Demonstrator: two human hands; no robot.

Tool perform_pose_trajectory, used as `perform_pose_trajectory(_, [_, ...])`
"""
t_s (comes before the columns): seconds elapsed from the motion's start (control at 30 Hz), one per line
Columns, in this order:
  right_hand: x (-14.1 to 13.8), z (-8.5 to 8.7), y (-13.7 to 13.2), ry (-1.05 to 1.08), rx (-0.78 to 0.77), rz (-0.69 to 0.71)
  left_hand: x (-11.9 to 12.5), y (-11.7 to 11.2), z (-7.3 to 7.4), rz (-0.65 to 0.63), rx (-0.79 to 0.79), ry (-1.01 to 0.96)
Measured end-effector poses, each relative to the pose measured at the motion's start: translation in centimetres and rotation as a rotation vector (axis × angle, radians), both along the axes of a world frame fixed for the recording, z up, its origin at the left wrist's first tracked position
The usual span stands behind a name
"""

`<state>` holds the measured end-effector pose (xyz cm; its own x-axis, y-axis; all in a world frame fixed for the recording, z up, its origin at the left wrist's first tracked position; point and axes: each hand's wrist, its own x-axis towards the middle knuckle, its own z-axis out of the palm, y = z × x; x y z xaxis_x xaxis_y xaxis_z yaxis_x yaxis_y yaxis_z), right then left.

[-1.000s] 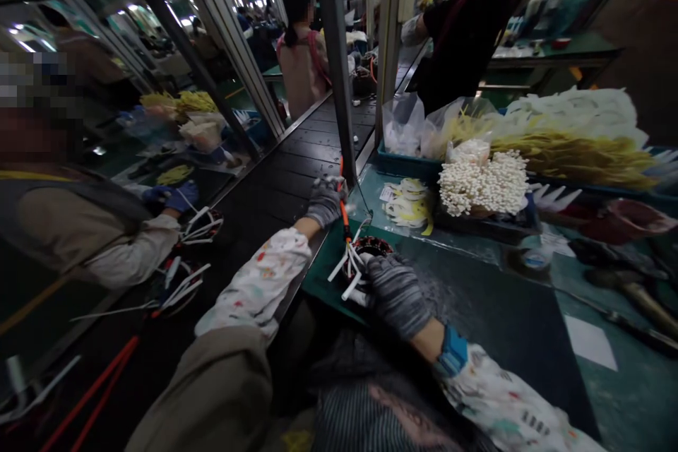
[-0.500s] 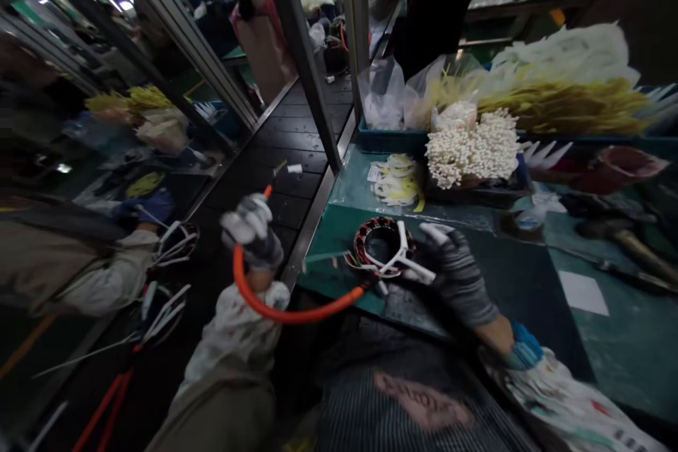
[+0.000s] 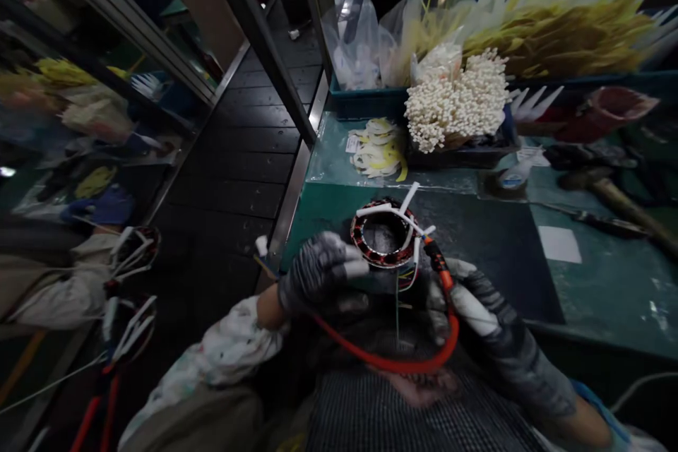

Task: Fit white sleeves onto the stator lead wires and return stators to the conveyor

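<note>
Orange cable (image 3: 413,366) in R hand (image 3: 490,321) — label (image 3: 352,145) illeg.

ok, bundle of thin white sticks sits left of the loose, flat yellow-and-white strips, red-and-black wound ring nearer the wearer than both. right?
One fix: the bundle of thin white sticks sits right of the loose, flat yellow-and-white strips, not left, as the head view shows. The red-and-black wound ring is nearer the wearer than both.
</note>
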<state>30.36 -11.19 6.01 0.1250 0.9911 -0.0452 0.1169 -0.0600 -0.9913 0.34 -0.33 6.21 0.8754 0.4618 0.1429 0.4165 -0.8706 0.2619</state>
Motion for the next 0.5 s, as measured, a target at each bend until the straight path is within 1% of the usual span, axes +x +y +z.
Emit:
perform_pose_trajectory(0.03, [-0.2, 0.4, 0.2, 0.038, -0.025, -0.022, 0.5, 1.4, 0.5, 0.059, 0.053, 0.011])
perform_pose_trajectory(0.07, [-0.5, 0.6, 0.4, 0.073, -0.05, -0.039, 1.1, 2.6, 0.9, 0.088, 0.086, 0.044])
perform_pose_trajectory(0.1, [-0.6, 0.8, 0.5, 0.102, -0.075, -0.05, 1.7, 3.4, 1.1, 0.075, 0.094, 0.085])
perform_pose_trajectory(0.17, [-0.5, 0.7, 0.9, 0.085, -0.101, -0.083, 3.2, 4.0, 0.9, 0.049, 0.085, 0.162])
perform_pose_trajectory(0.2, [-0.1, 0.5, 1.3, 0.022, -0.079, -0.113, 3.9, 3.7, 0.6, 0.057, 0.076, 0.184])
perform_pose_trajectory(0.27, [1.2, -0.3, 2.4, -0.182, 0.039, -0.13, 5.1, 2.5, 0.0, 0.127, 0.083, 0.185])
perform_pose_trajectory(0.33, [3.1, -1.1, 3.9, -0.405, 0.19, -0.049, 5.6, 1.2, -0.1, 0.181, 0.107, 0.164])
perform_pose_trajectory(0.37, [4.1, -1.4, 4.7, -0.498, 0.261, 0.018, 5.5, 0.9, 0.2, 0.176, 0.118, 0.168])
perform_pose_trajectory(0.43, [5.9, -1.5, 6.1, -0.651, 0.386, 0.131, 4.9, 1.0, 1.3, 0.108, 0.141, 0.206])
perform_pose_trajectory(0.5, [6.9, -0.9, 7.3, -0.783, 0.532, 0.228, 4.2, 2.1, 2.9, -0.007, 0.168, 0.247])
